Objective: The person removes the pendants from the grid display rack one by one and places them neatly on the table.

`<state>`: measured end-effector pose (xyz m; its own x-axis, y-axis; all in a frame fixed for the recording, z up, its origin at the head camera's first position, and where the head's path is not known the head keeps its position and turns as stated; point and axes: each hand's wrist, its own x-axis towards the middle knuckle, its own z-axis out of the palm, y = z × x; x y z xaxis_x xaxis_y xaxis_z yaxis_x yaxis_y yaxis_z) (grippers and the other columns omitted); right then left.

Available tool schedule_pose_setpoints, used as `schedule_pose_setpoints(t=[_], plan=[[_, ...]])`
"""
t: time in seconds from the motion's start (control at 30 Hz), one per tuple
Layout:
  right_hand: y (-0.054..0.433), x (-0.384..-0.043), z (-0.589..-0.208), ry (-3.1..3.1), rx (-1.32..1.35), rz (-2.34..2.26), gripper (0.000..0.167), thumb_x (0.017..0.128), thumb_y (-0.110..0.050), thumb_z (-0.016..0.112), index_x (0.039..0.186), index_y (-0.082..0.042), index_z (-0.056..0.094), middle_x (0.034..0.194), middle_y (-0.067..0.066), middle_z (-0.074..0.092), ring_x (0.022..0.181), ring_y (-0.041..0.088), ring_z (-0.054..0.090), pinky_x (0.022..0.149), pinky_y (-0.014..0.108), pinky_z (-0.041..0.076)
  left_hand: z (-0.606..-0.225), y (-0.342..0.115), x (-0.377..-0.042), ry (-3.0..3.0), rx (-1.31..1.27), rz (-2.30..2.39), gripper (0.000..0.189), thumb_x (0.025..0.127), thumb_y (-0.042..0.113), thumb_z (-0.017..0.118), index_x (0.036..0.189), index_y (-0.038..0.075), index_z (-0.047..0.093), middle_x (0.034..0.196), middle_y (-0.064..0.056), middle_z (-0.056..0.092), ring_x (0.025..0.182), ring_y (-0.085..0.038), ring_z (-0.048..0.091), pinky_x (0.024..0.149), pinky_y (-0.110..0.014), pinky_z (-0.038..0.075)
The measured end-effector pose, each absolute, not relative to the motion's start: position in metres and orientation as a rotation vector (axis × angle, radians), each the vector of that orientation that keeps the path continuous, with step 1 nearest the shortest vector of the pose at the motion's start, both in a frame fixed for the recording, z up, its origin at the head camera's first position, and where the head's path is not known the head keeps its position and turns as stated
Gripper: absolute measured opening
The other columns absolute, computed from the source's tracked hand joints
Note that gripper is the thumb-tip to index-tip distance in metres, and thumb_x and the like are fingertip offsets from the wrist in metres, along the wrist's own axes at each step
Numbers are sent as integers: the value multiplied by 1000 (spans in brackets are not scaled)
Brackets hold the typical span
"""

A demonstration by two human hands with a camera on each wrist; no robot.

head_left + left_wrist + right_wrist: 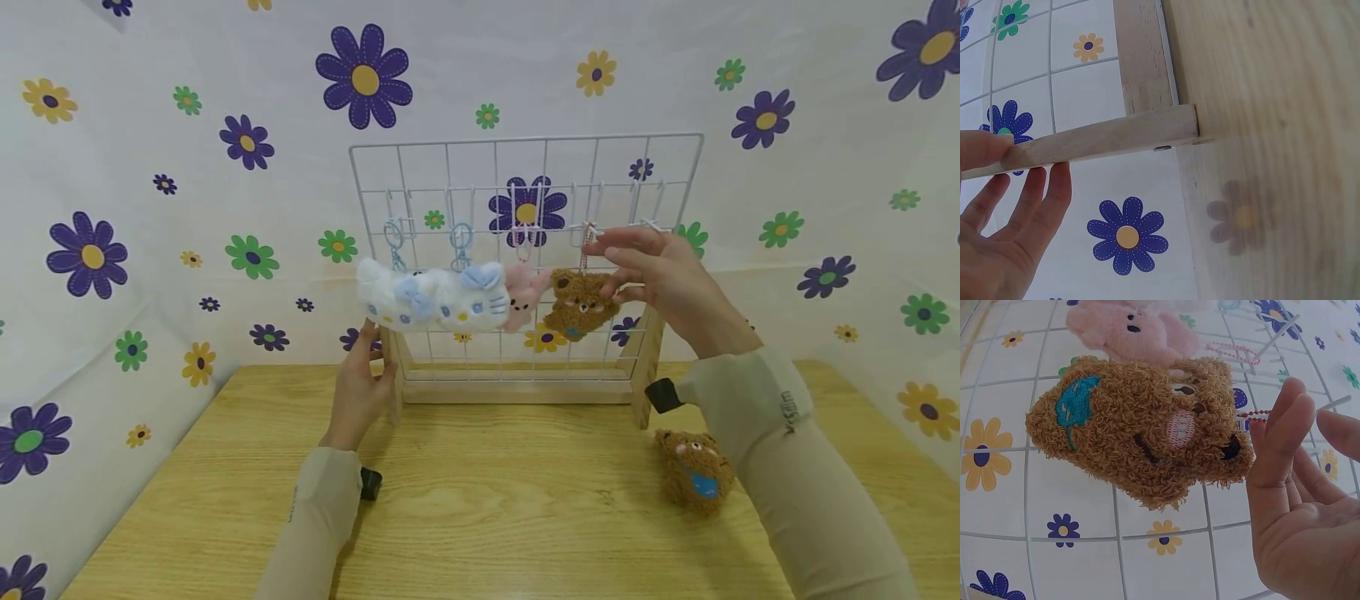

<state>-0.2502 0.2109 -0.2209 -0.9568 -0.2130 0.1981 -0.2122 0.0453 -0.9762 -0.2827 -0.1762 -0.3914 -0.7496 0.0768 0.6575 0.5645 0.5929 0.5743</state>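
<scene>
My left hand point(360, 387) grips the wooden side post point(1104, 136) of a white wire grid rack point(525, 140), thumb on one face and fingers on the other. A brown curly teddy bear keychain point(581, 312) with a blue bag hangs from a rack hook by a red-and-white bead chain point(1254, 415). Beside its head and chain is my right hand point(667, 279), thumb and fingers spread apart around the hook's tip. Left of the bear hang a pink plush keychain point(522, 302) and two white cat-head plush keychains point(468, 308) with blue bows.
A second brown teddy bear point(696, 473) lies on the wooden table point(487, 500) at the right, near my right forearm. More white hooks point(648, 223) stick out from the grid's right end. A flower-print cloth point(187, 167) surrounds the table.
</scene>
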Motion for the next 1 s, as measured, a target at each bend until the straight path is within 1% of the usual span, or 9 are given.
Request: schedule_pose_setpoints(t=[0.13,0.27,0.43,0.53,0.7,0.83,1.0], plan=[[209,-251,-221,2313,-470,-2083,32,104,-25,59,133,-12,62,132,4,61,76,18,63,79,32,56,-391,-176,-282,-2241,-508,-1097,85,89,-16,65,160,12,27,139,-28,53,103,-47,65,74,-58,61],[206,-252,-220,2385,-468,-1995,36,106,-26,56,137,-8,59,133,5,61,76,15,59,77,31,55,-392,-176,-282,-2243,-510,-1103,86,90,-16,65,161,13,27,140,-28,53,103,-47,65,74,-57,61],[199,-255,-218,2537,-413,-1806,42,107,-24,53,141,1,53,130,8,61,72,12,55,71,29,55,-393,-177,-282,-2240,-511,-1106,85,90,-16,64,160,12,27,140,-28,53,103,-47,65,73,-56,62],[196,-256,-216,2557,-390,-1762,41,107,-20,53,140,4,53,125,9,61,69,12,53,66,27,54,-393,-177,-282,-2237,-511,-1098,84,90,-16,65,160,11,28,139,-28,53,103,-47,65,73,-57,61],[193,-258,-213,2579,-337,-1761,40,106,-20,55,137,6,55,115,3,62,66,10,52,62,25,52,-393,-177,-283,-2232,-513,-1095,84,89,-15,66,160,10,28,138,-29,54,102,-47,66,74,-58,61],[192,-258,-213,2607,-288,-1805,34,104,-18,60,128,7,60,102,-2,66,66,10,53,61,23,52,-393,-177,-283,-2224,-518,-1094,84,88,-16,66,160,9,29,138,-29,54,102,-48,66,75,-58,61],[190,-255,-215,2702,-312,-1811,30,102,-15,63,120,9,64,86,-6,69,66,10,56,59,20,53,-392,-177,-283,-2215,-525,-1087,84,88,-16,66,160,9,29,137,-30,54,101,-48,66,76,-59,60]])
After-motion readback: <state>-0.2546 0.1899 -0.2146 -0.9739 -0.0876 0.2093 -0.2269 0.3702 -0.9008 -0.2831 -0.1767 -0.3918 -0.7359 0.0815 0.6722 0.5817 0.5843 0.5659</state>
